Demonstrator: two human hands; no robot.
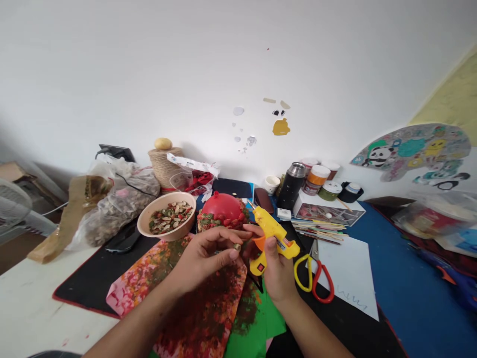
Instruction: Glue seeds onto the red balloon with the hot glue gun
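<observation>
My right hand point(280, 271) is wrapped round the grip of a yellow hot glue gun point(269, 223), its nozzle tilted up and leftward. In my left hand point(210, 253) a small greenish nutshell point(237, 246) sits between thumb and fingers. Just beyond both hands is a red balloon point(222, 209), its lower part ringed with red and green painted shells point(208, 223). To the left, a cream bowl point(140, 226) contains many loose shells in red, green and natural tan. My fingers hide the balloon's lower front.
Paint-stained paper point(186, 318) lies under my hands. Yellow-and-red-handled scissors point(315, 273) rest right, beside white paper point(354, 278). Behind stand a black thermos point(290, 186), paint jars point(316, 179) and a twine spool point(166, 169). Plastic bags point(115, 209) fill the left.
</observation>
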